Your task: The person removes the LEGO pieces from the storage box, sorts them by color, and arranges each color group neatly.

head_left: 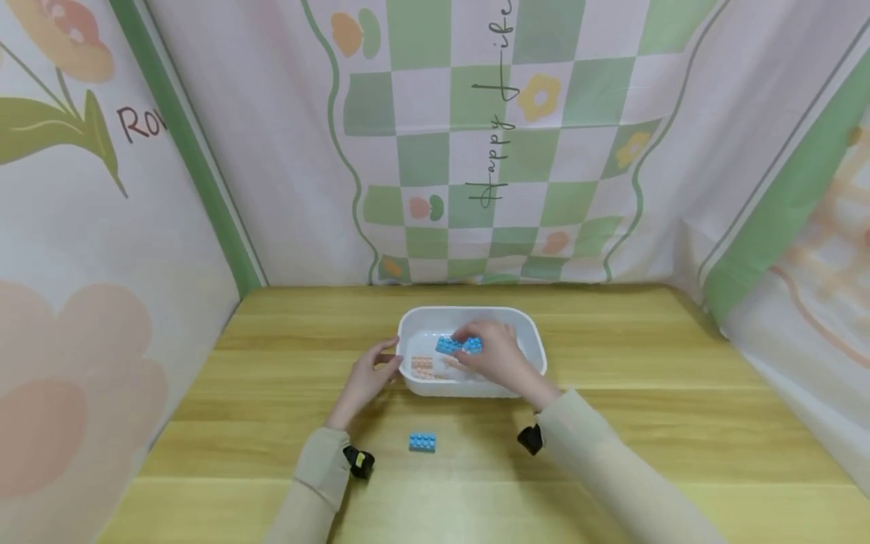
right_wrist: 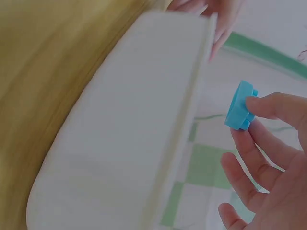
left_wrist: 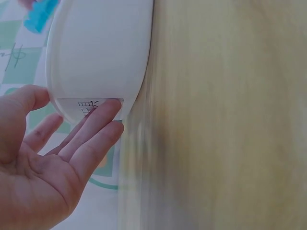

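Note:
My right hand [head_left: 498, 353] is over a white plastic basin [head_left: 469, 388], pinching a light-blue toy brick [right_wrist: 241, 106] between thumb and fingers. In the head view, blue brick [head_left: 447, 345] shows on both sides of the fingertips; whether it is one brick or two, I cannot tell. At the basin's left end, my left hand [left_wrist: 53, 167] rests with its thumb at the rim and outstretched fingers against the outer wall, over a printed label. Several pale orange bricks [head_left: 422, 363] lie inside the basin, partly hidden by the right hand.
Another light-blue brick [head_left: 422, 443] lies on the wooden table [head_left: 646, 423] in front of the basin, between the forearms. Patterned curtains [head_left: 476, 151] hang behind the table and along both sides.

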Demonstrator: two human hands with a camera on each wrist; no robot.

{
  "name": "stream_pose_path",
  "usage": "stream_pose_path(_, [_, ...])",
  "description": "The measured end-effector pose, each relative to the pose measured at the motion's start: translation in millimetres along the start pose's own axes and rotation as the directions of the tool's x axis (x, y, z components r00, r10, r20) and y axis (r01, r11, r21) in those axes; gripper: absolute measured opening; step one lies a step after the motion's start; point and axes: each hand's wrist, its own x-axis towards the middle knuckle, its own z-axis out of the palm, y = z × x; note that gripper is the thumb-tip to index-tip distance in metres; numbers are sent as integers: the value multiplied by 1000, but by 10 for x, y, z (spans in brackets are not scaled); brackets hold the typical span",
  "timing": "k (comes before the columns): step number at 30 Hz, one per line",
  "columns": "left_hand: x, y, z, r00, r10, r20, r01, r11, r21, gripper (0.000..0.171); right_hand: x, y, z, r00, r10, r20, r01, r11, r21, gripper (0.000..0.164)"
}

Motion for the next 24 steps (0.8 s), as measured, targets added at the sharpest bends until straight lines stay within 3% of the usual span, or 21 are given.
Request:
stream_pose_path(7, [-9, 5, -2, 1000, 0, -6, 0, 1000, 12, 43, -346, -129, -12, 994, -110, -16, 110, 994, -7, 19])
stream_pose_path(12, [-16, 21, -13, 1000, -6, -3, 6, 1000, 15, 43, -564, -130, 35, 989, -145, 15, 146, 989, -19, 20])
stream_pose_path(24, [-37, 35, -7, 1000, -9, 7, 9, 1000, 0, 43, -869, 52, 215, 992, -56, 110, 55, 998, 18, 20])
